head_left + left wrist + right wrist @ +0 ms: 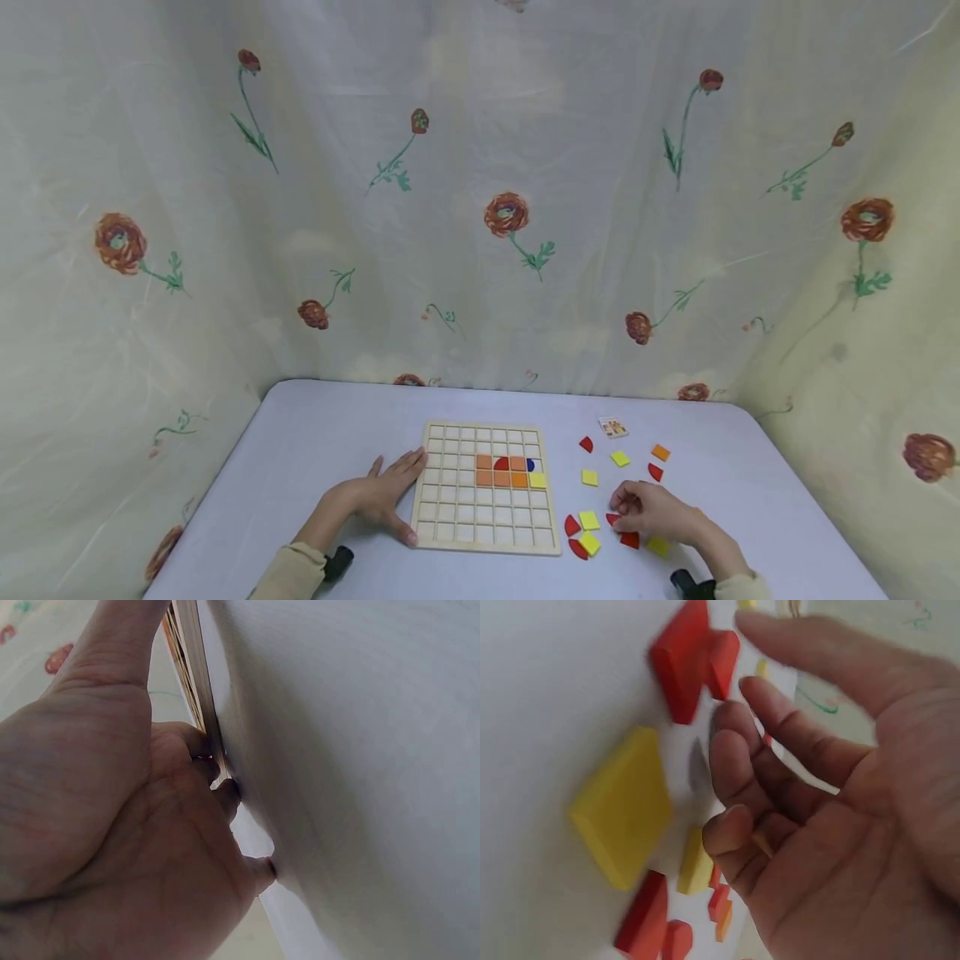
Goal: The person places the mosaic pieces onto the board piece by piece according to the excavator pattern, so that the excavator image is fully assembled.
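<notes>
A wooden grid board lies on the table with orange tiles, a red curved piece, a blue curved piece and a yellow tile in its cells. Along the board's left edge rests my left hand, thumb and fingers spread against the frame. My right hand hovers low over loose pieces, fingers loosely bent, nothing between them. Close by its fingertips are a red tile and a smaller red piece; a yellow tile lies below the palm in the right wrist view.
Yellow tiles and red quarter-round pieces are scattered right of the board. Further back lie an orange tile and a small patterned card. A flowered curtain surrounds the white table.
</notes>
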`<action>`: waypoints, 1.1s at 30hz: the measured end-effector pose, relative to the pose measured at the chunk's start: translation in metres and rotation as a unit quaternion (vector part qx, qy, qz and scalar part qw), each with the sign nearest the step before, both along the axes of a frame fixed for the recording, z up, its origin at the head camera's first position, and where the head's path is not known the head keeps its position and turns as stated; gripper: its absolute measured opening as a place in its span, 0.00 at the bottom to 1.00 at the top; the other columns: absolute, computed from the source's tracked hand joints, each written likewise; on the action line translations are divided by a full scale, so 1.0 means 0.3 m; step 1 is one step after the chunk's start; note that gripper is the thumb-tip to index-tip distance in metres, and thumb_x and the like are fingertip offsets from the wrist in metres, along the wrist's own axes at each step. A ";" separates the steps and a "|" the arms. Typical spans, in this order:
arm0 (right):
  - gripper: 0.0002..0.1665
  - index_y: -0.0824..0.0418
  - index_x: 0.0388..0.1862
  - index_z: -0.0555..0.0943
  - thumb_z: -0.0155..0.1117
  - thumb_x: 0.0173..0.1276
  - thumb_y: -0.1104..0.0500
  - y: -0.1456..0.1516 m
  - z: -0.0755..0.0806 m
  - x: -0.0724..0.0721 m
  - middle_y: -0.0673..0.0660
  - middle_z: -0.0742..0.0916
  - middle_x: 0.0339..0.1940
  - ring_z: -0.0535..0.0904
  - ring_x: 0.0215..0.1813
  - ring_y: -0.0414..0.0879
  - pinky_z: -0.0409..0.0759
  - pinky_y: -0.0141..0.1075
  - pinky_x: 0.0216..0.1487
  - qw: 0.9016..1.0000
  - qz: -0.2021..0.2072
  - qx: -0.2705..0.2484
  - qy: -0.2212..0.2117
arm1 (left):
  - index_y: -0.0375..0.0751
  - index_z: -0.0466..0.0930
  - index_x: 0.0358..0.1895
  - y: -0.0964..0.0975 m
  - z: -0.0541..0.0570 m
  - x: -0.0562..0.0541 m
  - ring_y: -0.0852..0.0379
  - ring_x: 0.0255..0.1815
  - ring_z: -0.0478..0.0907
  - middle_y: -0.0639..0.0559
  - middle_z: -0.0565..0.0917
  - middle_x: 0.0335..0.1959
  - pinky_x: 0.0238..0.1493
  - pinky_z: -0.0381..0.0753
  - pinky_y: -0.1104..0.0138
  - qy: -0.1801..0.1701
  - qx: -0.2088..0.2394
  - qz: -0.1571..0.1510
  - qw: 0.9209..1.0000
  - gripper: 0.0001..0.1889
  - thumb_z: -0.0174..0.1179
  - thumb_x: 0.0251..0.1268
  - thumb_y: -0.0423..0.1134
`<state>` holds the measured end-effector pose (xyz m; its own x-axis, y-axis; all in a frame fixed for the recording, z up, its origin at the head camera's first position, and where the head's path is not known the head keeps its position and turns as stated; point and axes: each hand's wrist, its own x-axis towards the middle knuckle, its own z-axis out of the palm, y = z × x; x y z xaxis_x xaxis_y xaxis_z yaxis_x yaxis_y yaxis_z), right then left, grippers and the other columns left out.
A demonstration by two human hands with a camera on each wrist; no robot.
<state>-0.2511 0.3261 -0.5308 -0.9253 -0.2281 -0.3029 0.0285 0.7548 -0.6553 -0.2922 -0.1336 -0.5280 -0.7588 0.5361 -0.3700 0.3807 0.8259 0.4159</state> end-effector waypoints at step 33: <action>0.14 0.57 0.44 0.79 0.68 0.58 0.64 -0.034 -0.014 0.017 0.52 0.78 0.40 0.70 0.34 0.44 0.71 0.30 0.28 0.997 -0.003 0.023 0.068 | 0.41 0.40 0.78 -0.004 -0.006 0.000 0.48 0.81 0.36 0.47 0.39 0.81 0.76 0.34 0.40 0.007 0.002 -0.003 1.000 0.68 0.72 0.36 0.65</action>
